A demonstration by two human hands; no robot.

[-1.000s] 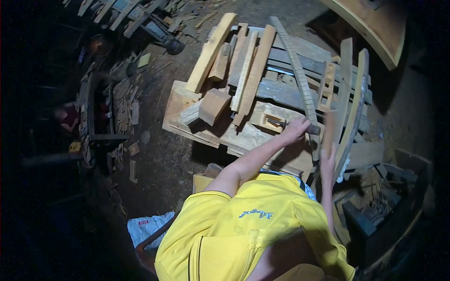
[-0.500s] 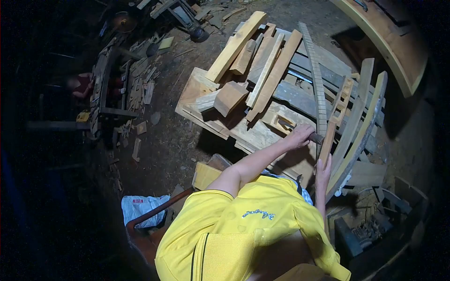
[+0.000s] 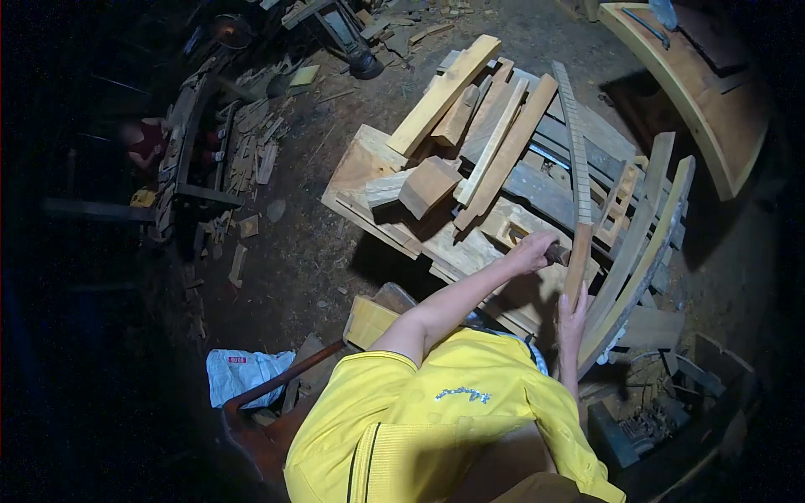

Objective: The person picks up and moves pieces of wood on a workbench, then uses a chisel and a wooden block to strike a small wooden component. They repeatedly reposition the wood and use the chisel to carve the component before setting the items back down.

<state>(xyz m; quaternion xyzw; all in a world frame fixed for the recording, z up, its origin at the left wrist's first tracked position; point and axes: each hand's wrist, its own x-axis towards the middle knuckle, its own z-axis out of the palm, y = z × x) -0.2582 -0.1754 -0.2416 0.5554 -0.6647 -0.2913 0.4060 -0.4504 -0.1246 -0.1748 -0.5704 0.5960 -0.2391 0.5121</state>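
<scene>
My left hand is closed around a short, dark, rounded piece like a tool handle; the rest of it cannot be made out. Its end is close to a narrow brown wooden bar. My right hand grips the lower end of this bar, fingers along its side. Above the bar runs a long pale strip with crosswise marks. A slotted wooden piece lies to the right of the bar, and a block with a cut-out is just beyond my left hand.
Several planks and blocks lie on the low wooden bench. Curved boards line its right side. A large curved panel stands at the upper right. A white sack lies lower left; another person is at far left.
The view has shifted, so the bench appears lower. The bar in my right hand has swung left, and the slotted piece now shows apart from it. Both hands keep their grip.
</scene>
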